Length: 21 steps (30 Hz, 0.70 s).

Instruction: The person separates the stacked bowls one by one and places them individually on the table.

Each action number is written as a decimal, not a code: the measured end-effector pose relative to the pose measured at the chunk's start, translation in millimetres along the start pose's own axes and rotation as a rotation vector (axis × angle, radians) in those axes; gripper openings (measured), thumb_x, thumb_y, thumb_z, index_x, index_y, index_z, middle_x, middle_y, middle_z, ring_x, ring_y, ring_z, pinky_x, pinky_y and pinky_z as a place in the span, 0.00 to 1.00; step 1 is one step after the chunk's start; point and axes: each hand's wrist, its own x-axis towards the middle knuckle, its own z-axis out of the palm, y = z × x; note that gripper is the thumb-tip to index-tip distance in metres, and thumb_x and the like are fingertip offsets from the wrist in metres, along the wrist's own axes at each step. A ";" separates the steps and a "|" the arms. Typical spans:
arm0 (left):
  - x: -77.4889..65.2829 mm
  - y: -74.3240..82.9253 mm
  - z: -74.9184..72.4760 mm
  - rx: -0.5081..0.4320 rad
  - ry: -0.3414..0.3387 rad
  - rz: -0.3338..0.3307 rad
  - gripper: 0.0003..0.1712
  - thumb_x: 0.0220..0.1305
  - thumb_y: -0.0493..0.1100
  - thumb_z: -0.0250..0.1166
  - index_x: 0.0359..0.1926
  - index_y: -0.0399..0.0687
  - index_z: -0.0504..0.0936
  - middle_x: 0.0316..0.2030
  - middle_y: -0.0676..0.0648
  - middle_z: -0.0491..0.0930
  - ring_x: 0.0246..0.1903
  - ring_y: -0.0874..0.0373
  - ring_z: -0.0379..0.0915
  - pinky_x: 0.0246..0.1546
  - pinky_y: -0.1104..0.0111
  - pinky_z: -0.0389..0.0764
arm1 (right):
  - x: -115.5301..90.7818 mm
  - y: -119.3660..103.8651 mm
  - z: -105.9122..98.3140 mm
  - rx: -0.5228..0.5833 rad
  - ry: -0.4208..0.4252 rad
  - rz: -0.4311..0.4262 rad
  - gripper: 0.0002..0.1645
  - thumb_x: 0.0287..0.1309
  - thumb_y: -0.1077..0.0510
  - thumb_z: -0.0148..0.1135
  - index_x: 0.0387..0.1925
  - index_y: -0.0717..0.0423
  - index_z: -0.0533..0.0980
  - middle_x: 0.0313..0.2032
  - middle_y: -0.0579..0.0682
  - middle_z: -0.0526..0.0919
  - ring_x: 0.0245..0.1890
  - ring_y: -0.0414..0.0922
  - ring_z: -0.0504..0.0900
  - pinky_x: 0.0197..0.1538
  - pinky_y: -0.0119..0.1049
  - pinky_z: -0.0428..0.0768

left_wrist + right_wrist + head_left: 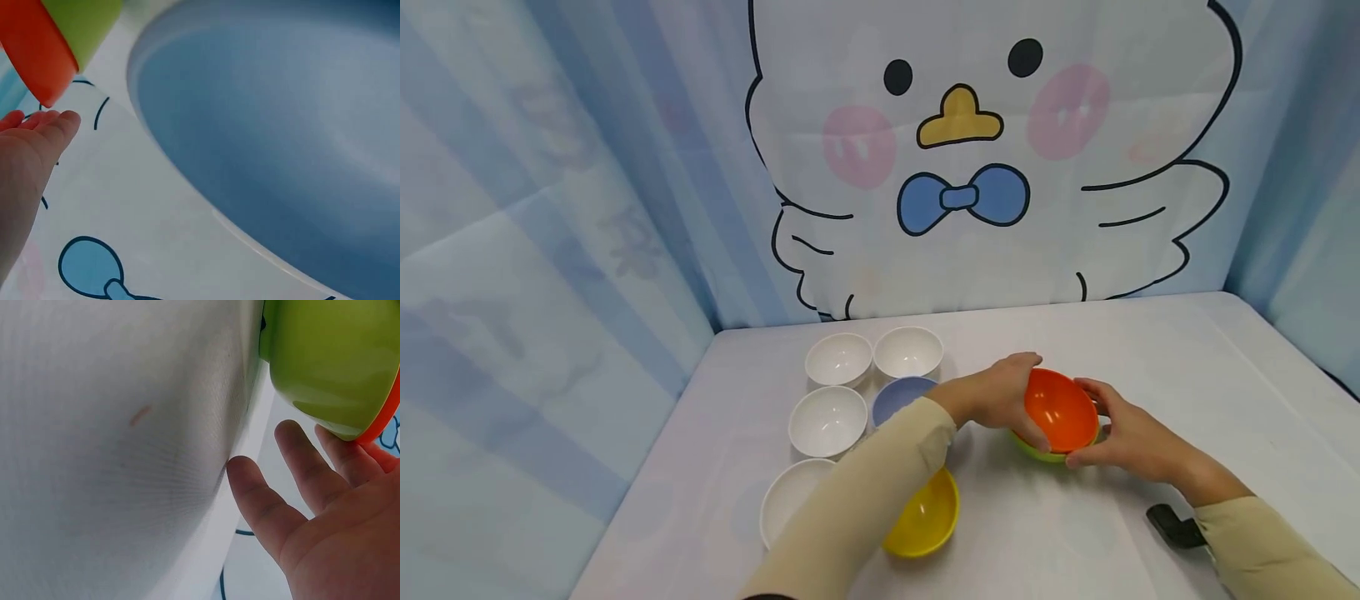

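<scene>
An orange bowl (1062, 410) sits inside a green bowl (1037, 451), right of the table's middle, with its rim showing above the green one. My left hand (1000, 396) holds the orange bowl's left side, thumb toward me and fingers at the far rim. From the right, my right hand (1138, 437) holds the same bowl between thumb and fingers. In the right wrist view, some fingertips touch the orange rim (382, 415) while other fingers (256, 487) spread beside the green bowl (337, 362). The green bowl's base is partly hidden.
Several white bowls (828, 421) stand at the left. Beside them are a blue bowl (898, 395) and a yellow bowl (928, 517), both partly covered by my left arm. A black object (1176, 527) is beside my right sleeve. Curtains (587, 250) enclose the table.
</scene>
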 end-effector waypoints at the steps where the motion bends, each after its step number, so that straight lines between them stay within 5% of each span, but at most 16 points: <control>1: 0.8 0.2 0.4 -0.002 -0.003 0.006 0.63 0.47 0.57 0.81 0.77 0.50 0.54 0.70 0.56 0.62 0.60 0.64 0.64 0.49 0.73 0.78 | -0.1 0.1 -0.4 -0.001 0.001 -0.002 0.63 0.47 0.45 0.79 0.73 0.66 0.51 0.65 0.68 0.66 0.60 0.65 0.69 0.52 0.55 0.79; 9: 7.5 3.5 7.5 0.046 -0.025 0.011 0.58 0.44 0.56 0.82 0.72 0.50 0.61 0.58 0.58 0.70 0.52 0.66 0.66 0.40 0.77 0.78 | -2.0 2.8 0.1 0.002 0.003 -0.015 0.63 0.48 0.46 0.78 0.73 0.67 0.50 0.63 0.67 0.68 0.58 0.63 0.71 0.49 0.47 0.79; 21: 11.1 5.3 8.6 0.162 -0.045 -0.011 0.62 0.46 0.62 0.79 0.75 0.47 0.57 0.61 0.55 0.69 0.53 0.64 0.65 0.45 0.74 0.78 | -0.7 2.6 0.4 -0.001 0.005 -0.018 0.66 0.48 0.47 0.79 0.74 0.69 0.47 0.67 0.71 0.62 0.61 0.66 0.69 0.55 0.59 0.77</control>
